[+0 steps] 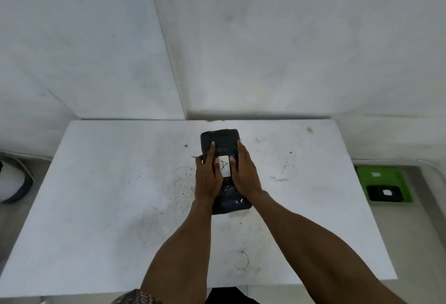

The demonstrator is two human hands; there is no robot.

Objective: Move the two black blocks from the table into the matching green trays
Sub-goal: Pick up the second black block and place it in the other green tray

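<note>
From the head camera, you clamped the black block (220, 142), labelled A, mid-table (108, 195) with left hand (208, 178) and right hand (245, 173), fingers pressed along its sides, probably because it's bulky. The green tray (381, 176) sat far right, already holding another block (386, 193).

Glossy wrapped black block (225, 139), paper label (224, 165); scuffed matt white table (108, 195).

A black wrapped block (220, 141) lies lengthwise at the middle of the bench (108, 183), its white label marked "A". At far right, a green tray (381, 177) holds a second black block (386, 194), white-labelled.
</note>
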